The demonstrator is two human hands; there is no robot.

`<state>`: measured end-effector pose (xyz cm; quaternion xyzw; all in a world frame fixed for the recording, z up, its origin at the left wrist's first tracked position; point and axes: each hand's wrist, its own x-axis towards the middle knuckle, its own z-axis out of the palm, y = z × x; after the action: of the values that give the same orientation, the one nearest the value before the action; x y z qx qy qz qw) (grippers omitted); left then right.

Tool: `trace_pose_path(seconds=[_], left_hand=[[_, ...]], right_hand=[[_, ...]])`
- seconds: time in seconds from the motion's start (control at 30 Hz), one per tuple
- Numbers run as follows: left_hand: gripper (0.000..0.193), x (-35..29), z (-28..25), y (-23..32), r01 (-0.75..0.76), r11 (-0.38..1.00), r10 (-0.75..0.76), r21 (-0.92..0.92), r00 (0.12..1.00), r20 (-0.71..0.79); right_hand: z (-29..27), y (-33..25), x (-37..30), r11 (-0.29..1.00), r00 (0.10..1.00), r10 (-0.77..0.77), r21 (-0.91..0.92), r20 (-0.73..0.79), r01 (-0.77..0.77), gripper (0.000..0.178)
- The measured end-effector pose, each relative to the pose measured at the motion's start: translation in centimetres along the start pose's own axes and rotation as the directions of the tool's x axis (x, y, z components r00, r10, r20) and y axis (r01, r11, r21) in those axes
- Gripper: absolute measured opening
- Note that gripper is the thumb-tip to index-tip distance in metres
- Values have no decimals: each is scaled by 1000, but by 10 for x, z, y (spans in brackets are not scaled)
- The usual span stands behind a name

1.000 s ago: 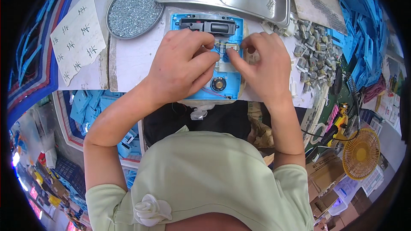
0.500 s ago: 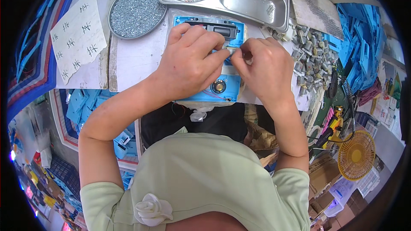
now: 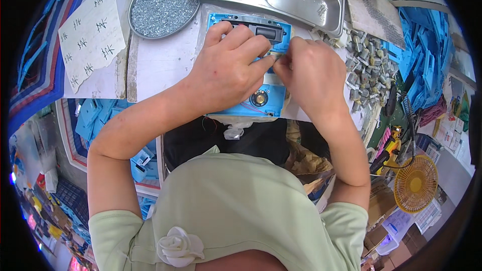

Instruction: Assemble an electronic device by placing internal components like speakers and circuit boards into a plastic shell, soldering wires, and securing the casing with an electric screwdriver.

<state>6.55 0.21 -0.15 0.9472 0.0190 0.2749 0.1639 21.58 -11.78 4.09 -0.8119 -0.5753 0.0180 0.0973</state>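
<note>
A blue plastic housing [image 3: 276, 106] lies open on the table in front of me, over clear plastic wrap. It carries a black part [image 3: 266, 32] near its far edge and a small round speaker [image 3: 259, 98] with thin red wires near its close edge. My left hand [image 3: 228, 65] rests over the housing's left side, its fingers curled and thumb and forefinger meeting at the middle. From the right, my right hand [image 3: 316, 73] is closed in a pinch at that same spot. What the fingertips hold is too small and covered to make out.
A round dish of small metal screws [image 3: 163, 7] stands at the far left beside a paper sheet [image 3: 90, 37]. A steel compartment tray [image 3: 296, 5] sits behind the housing. Small metal motors [image 3: 364, 65] are heaped at right, near piled blue parts [image 3: 427, 60] and a yellow fan [image 3: 415, 184].
My right hand has turned slightly, its fingers closing more tightly over the housing's middle. The left hand's fingertips have shifted a little toward the right. The whole view has moved slightly.
</note>
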Motion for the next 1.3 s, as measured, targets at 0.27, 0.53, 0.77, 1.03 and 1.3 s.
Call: trace_pose_path(seconds=[0.27, 0.53, 0.77, 1.03, 1.3], left_hand=[[28, 10, -11, -17, 71, 953, -68, -295, 997, 20], [26, 19, -10, -30, -31, 966, 46, -258, 998, 51], [23, 25, -4, -31, 49, 960, -39, -277, 998, 38], [25, 35, -3, -21, 216, 949, -194, -231, 975, 112], [37, 48, -5, -12, 350, 898, -300, -267, 931, 210]], right_hand=[[-12, 30, 12, 884, 920, 89, 395, 381, -249, 20], [8, 32, -9, 700, 952, 160, 650, 261, -296, 25], [34, 23, -19, 560, 927, 305, 746, 217, -359, 20], [-8, 48, -12, 658, 958, 117, 702, 263, -273, 19], [-167, 374, 30, 398, 572, 710, -437, -409, -806, 58]])
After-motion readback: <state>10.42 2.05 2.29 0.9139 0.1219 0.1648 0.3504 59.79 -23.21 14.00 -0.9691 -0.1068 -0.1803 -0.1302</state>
